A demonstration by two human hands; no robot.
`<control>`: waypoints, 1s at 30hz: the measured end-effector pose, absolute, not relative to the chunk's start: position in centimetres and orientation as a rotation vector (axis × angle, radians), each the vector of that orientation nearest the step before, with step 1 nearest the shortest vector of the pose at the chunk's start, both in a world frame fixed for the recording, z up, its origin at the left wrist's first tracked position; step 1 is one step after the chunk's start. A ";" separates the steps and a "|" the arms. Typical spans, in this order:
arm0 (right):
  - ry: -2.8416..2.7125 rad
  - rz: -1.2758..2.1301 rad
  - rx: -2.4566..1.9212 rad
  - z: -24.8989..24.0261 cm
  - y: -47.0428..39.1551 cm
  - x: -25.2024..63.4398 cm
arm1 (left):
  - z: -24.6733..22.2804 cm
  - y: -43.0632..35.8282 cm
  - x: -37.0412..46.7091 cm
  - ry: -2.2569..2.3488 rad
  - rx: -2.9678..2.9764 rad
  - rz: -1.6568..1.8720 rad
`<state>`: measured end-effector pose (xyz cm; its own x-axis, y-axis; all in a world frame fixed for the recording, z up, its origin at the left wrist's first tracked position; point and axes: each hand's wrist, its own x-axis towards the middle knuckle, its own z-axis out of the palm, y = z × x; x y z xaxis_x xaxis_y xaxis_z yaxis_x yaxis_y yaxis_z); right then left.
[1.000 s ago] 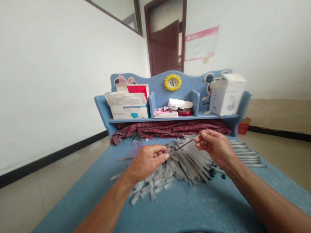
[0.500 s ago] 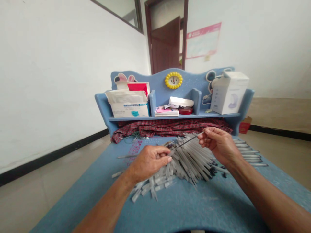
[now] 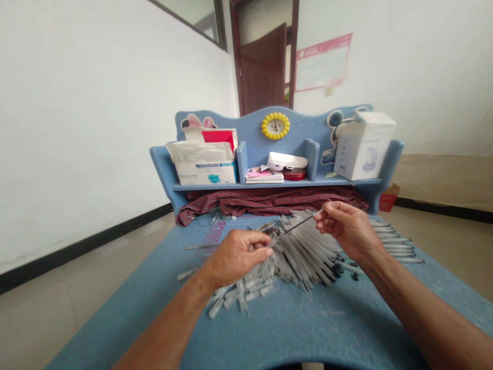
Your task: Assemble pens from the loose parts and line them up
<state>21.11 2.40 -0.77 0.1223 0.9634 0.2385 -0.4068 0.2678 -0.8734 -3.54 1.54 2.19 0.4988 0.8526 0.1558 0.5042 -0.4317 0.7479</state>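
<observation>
Probably lining up one rod (image 3: 296, 226), held at both ends

Both hands are busy: the left hand (image 3: 239, 255) pinches the rod's lower end, thumb against forefinger, and the right hand (image 3: 344, 224) grips the upper end by the fingertips, its fingers closed with no visible gap. The rod slants above the pile (image 3: 308, 254) on the surface (image 3: 269, 331). A pale bit shows at the left fingers, too blurred to name. The step in hand looks like working at that lower end; the next move seems to call for a steady left pinch and a straight line from the right.

Counted: two hands, one held rod, roughly six tubes (image 3: 395, 247) in the row at right, partly hidden. The pile, the short clear pieces (image 3: 244, 290) and the dark caps (image 3: 337, 270) overlap too much to count.
</observation>
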 end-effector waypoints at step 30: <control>-1.003 1.200 -0.731 -0.8 1.8 20.3 | 2.9 1.0 -3.2 1.126 2.053 0.570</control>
